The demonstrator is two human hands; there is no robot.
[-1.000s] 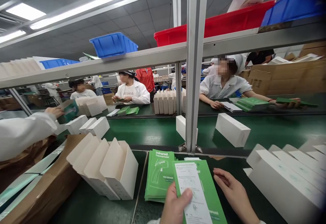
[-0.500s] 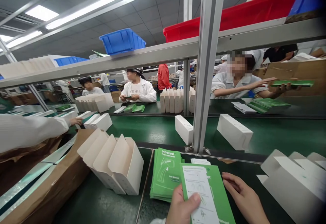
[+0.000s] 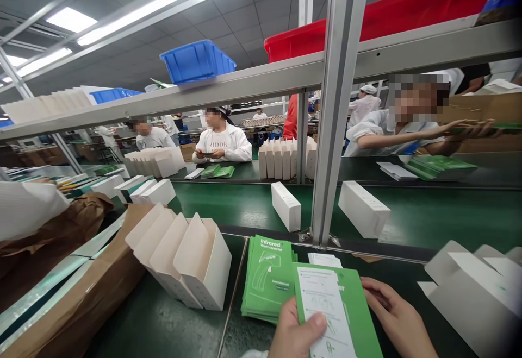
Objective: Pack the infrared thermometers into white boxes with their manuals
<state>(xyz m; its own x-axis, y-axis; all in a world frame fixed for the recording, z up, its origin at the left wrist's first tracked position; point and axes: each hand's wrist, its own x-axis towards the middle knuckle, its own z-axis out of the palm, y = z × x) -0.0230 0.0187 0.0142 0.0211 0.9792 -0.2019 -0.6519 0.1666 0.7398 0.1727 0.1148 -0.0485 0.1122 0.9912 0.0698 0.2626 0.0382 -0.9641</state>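
Observation:
My left hand is closed on a green user manual with a white printed leaflet lying on its cover. Its thumb presses on the leaflet. At the manual's right edge is my right hand, fingers loosely bent, the tips touching or almost touching that edge; no grip shows. A stack of green "Infrared Thermometer" manuals lies left of the held one. Behind it, a pile of white leaflets is partly covered.
Open white boxes stand at left, more white boxes at right. Two closed boxes sit on the green conveyor. A metal post rises ahead. Brown paper lies left; co-workers sit opposite.
My hands and the manual shift only slightly in view. The white boxes on the conveyor have moved left. The co-worker at right leans further right, and the sleeve at left has drawn back.

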